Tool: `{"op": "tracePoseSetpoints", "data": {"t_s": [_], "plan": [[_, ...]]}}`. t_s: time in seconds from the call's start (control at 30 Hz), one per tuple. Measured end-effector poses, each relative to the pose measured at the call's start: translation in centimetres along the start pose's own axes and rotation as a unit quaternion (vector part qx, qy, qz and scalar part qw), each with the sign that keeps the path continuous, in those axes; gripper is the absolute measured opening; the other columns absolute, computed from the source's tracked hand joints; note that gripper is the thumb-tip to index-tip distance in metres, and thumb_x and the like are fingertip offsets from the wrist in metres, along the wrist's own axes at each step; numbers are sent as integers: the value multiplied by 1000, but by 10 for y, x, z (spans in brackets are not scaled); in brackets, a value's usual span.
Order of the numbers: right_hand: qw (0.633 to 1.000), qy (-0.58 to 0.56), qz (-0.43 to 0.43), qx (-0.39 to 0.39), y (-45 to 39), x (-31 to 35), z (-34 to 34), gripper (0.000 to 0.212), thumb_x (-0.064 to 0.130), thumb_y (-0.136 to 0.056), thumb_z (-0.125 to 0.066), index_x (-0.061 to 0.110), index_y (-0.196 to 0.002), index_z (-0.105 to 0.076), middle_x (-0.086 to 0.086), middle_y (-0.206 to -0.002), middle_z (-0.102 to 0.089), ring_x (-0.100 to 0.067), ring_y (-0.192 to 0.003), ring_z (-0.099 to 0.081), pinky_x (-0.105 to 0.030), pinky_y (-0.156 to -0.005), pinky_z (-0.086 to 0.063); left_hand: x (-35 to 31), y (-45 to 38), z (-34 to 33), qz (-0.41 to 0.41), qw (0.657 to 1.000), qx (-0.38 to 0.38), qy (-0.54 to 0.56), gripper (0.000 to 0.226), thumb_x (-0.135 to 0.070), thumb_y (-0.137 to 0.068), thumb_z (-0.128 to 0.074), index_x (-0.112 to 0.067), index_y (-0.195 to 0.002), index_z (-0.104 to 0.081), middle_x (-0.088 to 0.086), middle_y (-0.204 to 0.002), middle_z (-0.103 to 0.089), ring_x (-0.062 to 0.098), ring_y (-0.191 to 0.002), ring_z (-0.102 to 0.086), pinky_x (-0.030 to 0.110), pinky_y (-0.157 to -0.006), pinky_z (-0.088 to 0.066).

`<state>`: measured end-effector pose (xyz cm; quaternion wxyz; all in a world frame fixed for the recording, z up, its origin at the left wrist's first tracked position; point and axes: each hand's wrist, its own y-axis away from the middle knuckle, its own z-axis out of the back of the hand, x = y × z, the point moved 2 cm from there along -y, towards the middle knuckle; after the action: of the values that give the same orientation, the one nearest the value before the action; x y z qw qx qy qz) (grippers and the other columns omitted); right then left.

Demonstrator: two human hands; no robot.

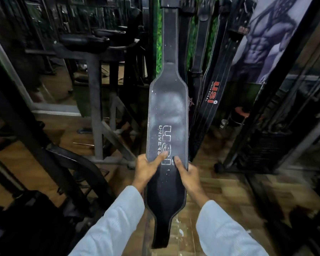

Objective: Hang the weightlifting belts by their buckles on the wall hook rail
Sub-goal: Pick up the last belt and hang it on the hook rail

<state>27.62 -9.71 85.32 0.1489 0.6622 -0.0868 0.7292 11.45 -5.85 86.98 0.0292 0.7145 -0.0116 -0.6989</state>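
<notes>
A long black leather weightlifting belt (pixel 167 108) with a pale worn logo hangs straight down the middle of the view; its top runs out of the frame, so buckle and hook are hidden. My left hand (pixel 148 168) grips its left edge with the thumb across the logo. My right hand (pixel 185 171) grips the right edge at the same height, thumb on the face. The belt's narrow tail dangles below my wrists. Several more black belts hang just to the right, one with red lettering (pixel 210 93).
A grey steel bench frame (pixel 96 100) and dark machine bars stand to the left. A black weight-stack machine (pixel 266 145) is close on the right, with a muscle poster (pixel 262 43) above it. The floor is wood-patterned (pixel 220 182).
</notes>
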Motion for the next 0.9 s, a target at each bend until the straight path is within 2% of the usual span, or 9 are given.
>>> {"op": "tracePoseSetpoints", "data": {"t_s": [0.1, 0.2, 0.3, 0.4, 0.5, 0.6, 0.73, 0.83, 0.9], "plan": [[998, -27, -6, 48, 1, -9, -9, 24, 35, -96, -71, 15, -108, -78, 8, -90, -82, -6, -86, -78, -15, -69, -57, 13, -7, 17, 1, 999, 19, 36, 35, -35, -76, -89, -12, -101, -79, 6, -94, -81, 25, -89, -79, 47, -84, -63], [997, -37, -34, 61, 3, -31, -15, 29, 26, -87, -82, 13, -113, -76, -1, -103, -82, -14, -92, -79, -26, -77, -62, 17, -12, 22, 14, 998, 46, 41, 26, -27, -81, -86, -13, -101, -78, 5, -96, -81, 25, -92, -78, 40, -82, -64], [997, -13, -51, 52, 2, -49, -12, 31, 21, -81, -87, 14, -110, -77, -1, -103, -82, -20, -96, -79, -40, -89, -62, 22, -12, 24, 19, 997, 66, 44, 19, -17, -83, -84, -10, -100, -78, 6, -95, -81, 24, -90, -77, 34, -78, -63], [996, 5, -77, 55, 2, -60, -13, 34, 14, -82, -86, 9, -114, -76, 3, -98, -82, -16, -93, -78, -27, -79, -61, 41, -13, 26, 33, 994, 92, 38, 27, -13, -82, -84, -6, -107, -76, 10, -100, -80, 25, -93, -77, 36, -81, -63], [996, 12, -80, 49, 6, -69, -14, 32, 5, -84, -83, 5, -115, -75, 5, -95, -81, -15, -93, -78, -17, -70, -58, 55, -9, 30, 53, 994, 86, 30, 26, -4, -79, -85, -5, -104, -77, 9, -97, -81, 20, -87, -78, 29, -73, -61], [993, 17, -101, 64, 6, -80, -16, 31, 6, -83, -84, 5, -113, -74, -2, -101, -80, -4, -81, -77, -16, -68, -57, 66, -9, 35, 74, 991, 107, 16, 26, 1, -77, -85, -8, -99, -77, 2, -90, -81, 15, -83, -77, 25, -71, -60], [992, 32, -104, 67, 2, -93, -13, 34, 8, -83, -85, 6, -116, -73, 1, -101, -79, -2, -82, -76, -16, -69, -57, 84, -11, 37, 94, 988, 123, -24, 36, 3, -70, -90, -4, -103, -77, 5, -97, -80, 18, -90, -76, 31, -81, -62], [990, 46, -108, 81, -1, -99, -11, 35, 7, -83, -85, 5, -116, -73, 6, -97, -79, 1, -80, -75, -14, -67, -56, 92, -8, 33, 104, 987, 115, -43, 34, 9, -69, -87, -6, -97, -76, -6, -87, -78, 5, -77, -75, 19, -70, -59], [989, 47, -110, 84, -3, -99, -7, 33, 9, -83, -85, 6, -114, -73, 7, -95, -80, -3, -81, -76, -15, -67, -56, 103, -2, 32, 119, 985, 112, -49, 35, 10, -68, -88, -5, -97, -75, -1, -89, -79, 8, -80, -75, 19, -70, -59]]}}
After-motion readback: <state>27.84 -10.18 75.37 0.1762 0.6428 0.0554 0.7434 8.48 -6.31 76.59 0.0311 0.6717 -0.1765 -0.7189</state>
